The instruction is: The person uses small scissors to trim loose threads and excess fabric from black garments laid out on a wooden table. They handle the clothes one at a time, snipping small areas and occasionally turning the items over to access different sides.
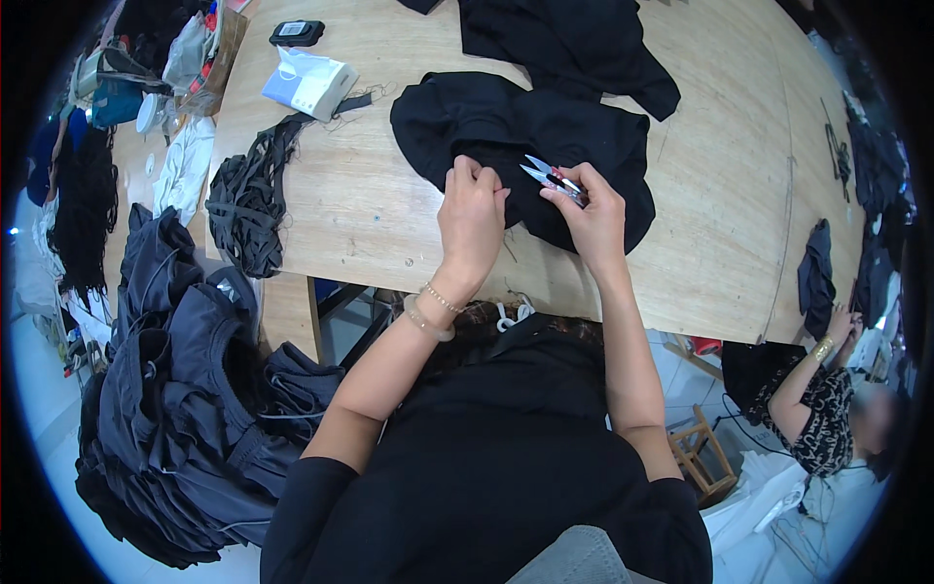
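A black garment [584, 136] lies bunched on the wooden table in front of me. My left hand [474, 214] is closed at its left part, fingers pinched against the dark cloth; what sits between the fingertips is hidden. In my right hand [595, 214] is a pair of thread snips [553, 180] with silver blades and a reddish handle. Their blades are parted and point up and left over the garment, a short way from my left fingers.
Another black garment [564, 39] lies beyond. At left are a tangle of dark strips [248, 200], a tissue pack [309, 83] and a small black device [297, 33]. Dark garments [185, 380] are heaped beside the table. A person [822, 419] works at right, near a wooden stool [702, 456].
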